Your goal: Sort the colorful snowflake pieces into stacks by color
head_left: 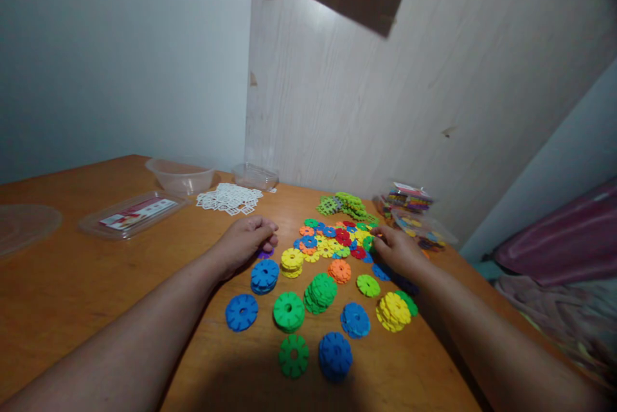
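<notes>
Many flat, notched plastic discs lie on a wooden table [72, 283]. A mixed loose heap [332, 240] of orange, blue, yellow, red and green discs sits in the middle. Sorted stacks stand nearer me: blue [265, 275], yellow [292, 261], green [320, 292], orange [340, 270], yellow [393, 311]. My left hand [245, 240] rests curled on the table, over a purple disc [265, 252]. My right hand [396, 248] pinches a green disc [369, 243] at the heap's right edge.
A pile of white square pieces [229, 198], two clear tubs [180, 175] [254, 175], a flat clear lid [131, 213] and another lid [24, 224] lie at the back left. Green square pieces [344, 205] and a clear packet of coloured pieces [409, 203] sit by the wall. Bedding [559, 258] lies right.
</notes>
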Available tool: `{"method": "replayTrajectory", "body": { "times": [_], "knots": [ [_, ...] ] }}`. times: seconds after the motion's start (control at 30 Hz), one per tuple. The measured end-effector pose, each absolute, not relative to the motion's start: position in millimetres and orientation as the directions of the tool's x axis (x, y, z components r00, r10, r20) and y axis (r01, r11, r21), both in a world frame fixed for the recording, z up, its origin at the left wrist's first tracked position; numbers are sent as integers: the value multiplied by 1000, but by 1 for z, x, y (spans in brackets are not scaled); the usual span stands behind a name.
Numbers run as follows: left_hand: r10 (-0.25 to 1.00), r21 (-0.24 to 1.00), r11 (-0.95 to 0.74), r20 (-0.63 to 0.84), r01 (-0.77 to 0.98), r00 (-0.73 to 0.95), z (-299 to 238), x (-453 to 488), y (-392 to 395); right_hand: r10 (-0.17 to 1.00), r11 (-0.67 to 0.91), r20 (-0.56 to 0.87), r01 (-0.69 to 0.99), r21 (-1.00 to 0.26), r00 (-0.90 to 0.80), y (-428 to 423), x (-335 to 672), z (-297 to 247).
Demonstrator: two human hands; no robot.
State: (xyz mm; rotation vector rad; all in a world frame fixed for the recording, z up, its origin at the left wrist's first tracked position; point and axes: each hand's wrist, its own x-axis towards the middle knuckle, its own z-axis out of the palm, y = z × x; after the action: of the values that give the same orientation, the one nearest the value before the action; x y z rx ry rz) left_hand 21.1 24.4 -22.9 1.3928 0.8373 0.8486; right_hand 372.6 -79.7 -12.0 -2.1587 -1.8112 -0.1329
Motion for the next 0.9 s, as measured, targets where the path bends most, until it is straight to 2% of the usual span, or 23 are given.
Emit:
{"method": "replayTrajectory", "body": {
  "times": [0.23,0.43,0.57,0.67,0.8,0.9],
  "knots": [
    [883,1000,-7,9,-5,470,-25,20,26,948,-119,267,970,-213,175,-77,376,-16],
    [885,1000,-11,8,4,465,-23,20,25,921,-152,283,916,-371,267,-75,377,-18],
    [889,1000,2,-1,-1,458,-21,22,24,916,-107,309,896,-430,257,-75,385,-23],
    [891,1000,4,-5,4,454,-20,22,24,900,-76,324,837,-542,292,-77,391,-28],
    [893,999,4,-18,34,449,-21,21,24,875,-70,269,655,-752,402,-85,394,-27],
    [892,999,-8,-8,34,453,-22,20,25,885,-75,216,584,-808,413,-90,393,-22]
  ]
}}
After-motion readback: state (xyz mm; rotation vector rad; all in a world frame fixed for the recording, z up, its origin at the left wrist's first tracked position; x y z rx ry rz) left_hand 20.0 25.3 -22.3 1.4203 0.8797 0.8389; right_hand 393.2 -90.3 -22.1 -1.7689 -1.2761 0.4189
